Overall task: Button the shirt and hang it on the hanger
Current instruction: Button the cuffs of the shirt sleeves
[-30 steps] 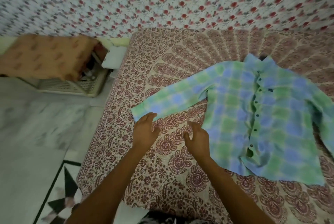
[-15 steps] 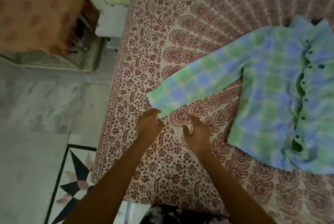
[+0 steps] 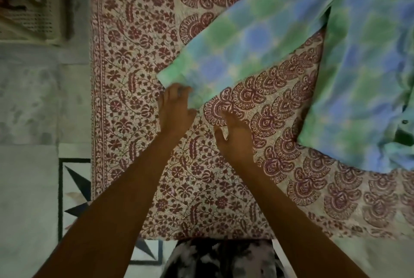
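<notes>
The plaid shirt (image 3: pixel 369 71) is lying spread flat on the bed's printed bedspread (image 3: pixel 201 188), probably so that its front is facing up for buttoning. Its sleeve (image 3: pixel 246 38) is stretching towards the hands. The left hand (image 3: pixel 177 109) is touching the cuff (image 3: pixel 174 73), though blur is hiding whether it is pinching. The right hand (image 3: pixel 235 138) is resting on the bedspread just beside the sleeve, fingers relaxed, holding nothing.

— What is the green-and-blue checked shirt (image 3: pixel 280 38) made of?
— Soft woven cloth, matt and lightly rumpled. Its small dark buttons (image 3: pixel 405 121) look hard and smooth, perhaps plastic.
— And beneath it?
— The maroon-printed bedspread (image 3: pixel 201 188) is matt cloth with a fine, slightly rough weave.
— Elsewhere?
— The pale marble floor (image 3: pixel 29 98) is smooth stone with a dull sheen. The cream perforated basket (image 3: pixel 38 17) looks like matt plastic.
</notes>
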Demonstrator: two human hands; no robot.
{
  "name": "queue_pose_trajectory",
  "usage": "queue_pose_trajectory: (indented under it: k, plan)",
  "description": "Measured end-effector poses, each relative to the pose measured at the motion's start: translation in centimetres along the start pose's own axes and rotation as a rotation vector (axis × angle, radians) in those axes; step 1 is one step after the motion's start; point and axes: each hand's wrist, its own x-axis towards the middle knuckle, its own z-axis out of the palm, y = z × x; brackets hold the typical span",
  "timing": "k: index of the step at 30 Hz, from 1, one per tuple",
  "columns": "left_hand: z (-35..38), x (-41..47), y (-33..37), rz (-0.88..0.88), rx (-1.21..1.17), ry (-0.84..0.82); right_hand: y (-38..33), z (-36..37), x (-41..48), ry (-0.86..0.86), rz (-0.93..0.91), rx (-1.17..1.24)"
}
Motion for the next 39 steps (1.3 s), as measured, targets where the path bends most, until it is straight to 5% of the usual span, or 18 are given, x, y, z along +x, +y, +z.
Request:
queue_pose_trajectory:
  k: [7,15,18,20,23,28,31,39]
  plan:
    - [-1.4,2.5,0.2,0.044,-0.003,0.135,0.5,0.7,0.3,-0.042,0.004,0.056]
    - [-6.2,0.6,3.3,-0.192,-1.448,-0.241,-3.2,0.4,1.1,-0.024,0.442,0.89]
    - [-5.4,0.2,3.2,-0.35,-1.668,-0.358,-3.6,0.0,1.4,0.086,0.496,1.124]
    - [-4.3,0.3,2.8,-0.485,-1.472,-0.317,-2.7,0.0,2.0,0.249,0.525,1.185]
    - [-2.1,0.3,1.5,-0.54,-1.052,-0.112,-0.2,0.5,2.5,0.473,0.435,0.863]
    - [0.0,-1.1,0.1,-0.156,-0.518,0.19,1.4,1.2,2.0,0.523,0.303,0.642]
    - [0.8,-1.1,0.3,0.019,-0.423,0.111,1.5,2.5,1.6,0.419,0.251,0.613]
    - [1.2,0.2,1.7,0.109,-0.214,0.015,0.4,3.2,2.1,0.388,0.075,0.45]
